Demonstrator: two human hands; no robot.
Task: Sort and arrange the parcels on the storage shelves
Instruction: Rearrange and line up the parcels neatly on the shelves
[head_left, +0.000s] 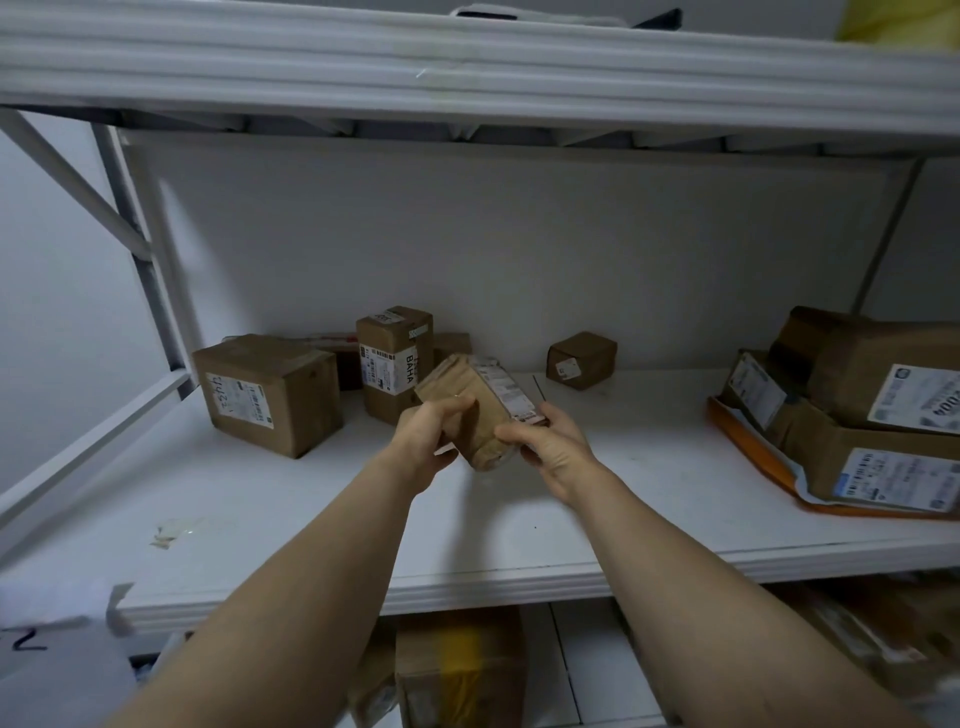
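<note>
Brown cardboard fills both hands: a parcel (478, 410) held tilted above the white shelf (623, 509), clear of the board, its labelled face turned up and to the right. The left hand (426, 436) is curled round the parcel's near left side, fingers wrapped over its top edge. The right hand (550, 447) grips the near right corner, thumb laid across the front. Both hands have hold of the same parcel.

Just beyond the left hand stands a tall box (395, 358), upright, with labels on its front and side. A low box (452, 345) peeks out behind it. Farther left of that hand sits a big box (270, 392), label facing forward, close beside the tall one. Beyond the right hand, well apart, a small box (581, 360) rests near the back wall.

Far to the right of the hands, a stack of boxes (857, 415) lies on an orange mailer (748, 457). Near the left forearm, a scrap of tape (171, 532) lies on the shelf. Above the hands runs the upper shelf (467, 67). Below the forearms, a blurred lower box (460, 670) shows.
</note>
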